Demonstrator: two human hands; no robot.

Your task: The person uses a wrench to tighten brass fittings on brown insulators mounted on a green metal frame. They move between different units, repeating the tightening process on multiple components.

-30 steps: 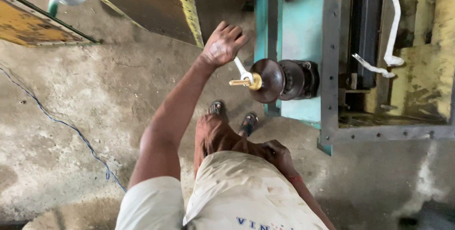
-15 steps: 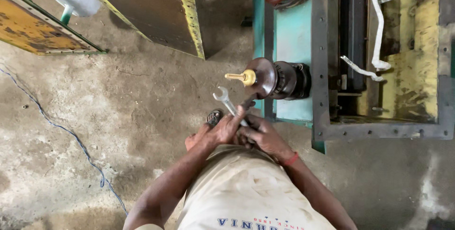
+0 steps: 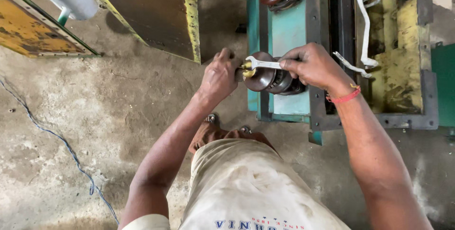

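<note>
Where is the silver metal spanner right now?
In the head view, the silver metal spanner lies just above centre, held by the right hand, its open end on the brass stud of the brown ribbed insulator; the left hand grips beside it.

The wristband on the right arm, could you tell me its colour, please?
Red wristband, clearest in the head view.

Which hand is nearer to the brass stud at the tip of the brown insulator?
Left. The left hand is right at the brass stud, apparently touching it. The right hand holds the wrench by its far end, beyond the insulator.
</note>
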